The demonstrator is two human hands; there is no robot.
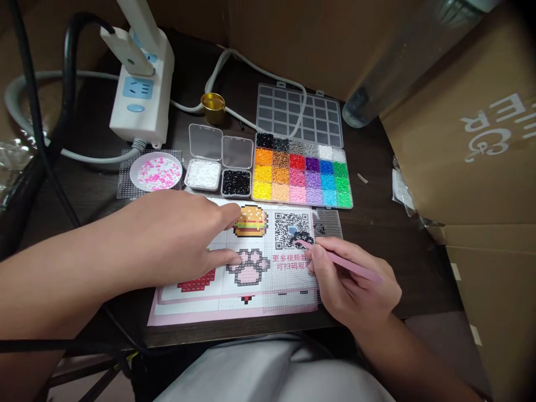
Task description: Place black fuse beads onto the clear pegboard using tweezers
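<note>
My right hand (pixel 355 282) grips pink tweezers (pixel 349 264), their tip among black beads (pixel 302 239) over the printed QR code. Those beads are on a clear pegboard (pixel 293 287) that overlaps the pattern sheet (pixel 184 306). On the sheet are a burger picture (pixel 251 221), a paw picture (pixel 248 267) and a red shape partly hidden by my left hand. My left hand (pixel 180 240) rests on the sheet, thumb and index finger apart, its other fingers hidden beneath. Whether the tweezers pinch a bead is too small to tell.
Behind the sheet stand a multicoloured bead box (pixel 304 173), small boxes of white beads (pixel 203 175) and black beads (pixel 236 182), and a dish of pink beads (pixel 139 172). A power strip (pixel 144 100), golden cup (pixel 213 109) and clear cylinder (pixel 389 70) lie farther back. Cardboard (pixel 473 184) borders the right.
</note>
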